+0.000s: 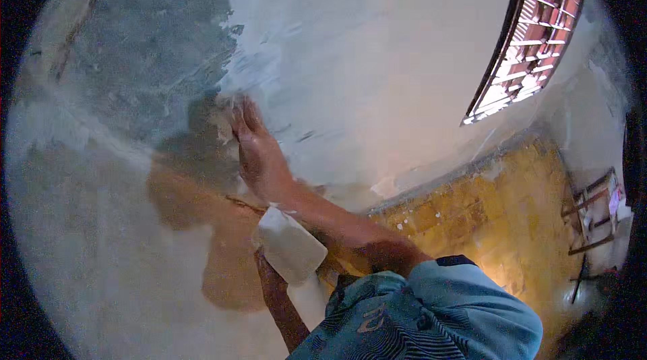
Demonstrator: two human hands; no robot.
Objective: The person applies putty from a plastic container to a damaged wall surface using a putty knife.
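Observation:
My right hand reaches up to the wall, its fingers close together at the ragged edge between wet white plaster and bare grey wall. Whatever those fingers grip is too blurred to make out. Lower down, my left hand holds a flat, off-white plate with rounded corners and a white smear along its upper edge. Most of the left fingers are hidden behind this plate. It sits just below my right forearm.
Left of me another wall meets the plastered one at a corner and carries my shadow. A barred window is at upper right. Below lies a yellow tiled floor, with a wooden frame-like piece at far right.

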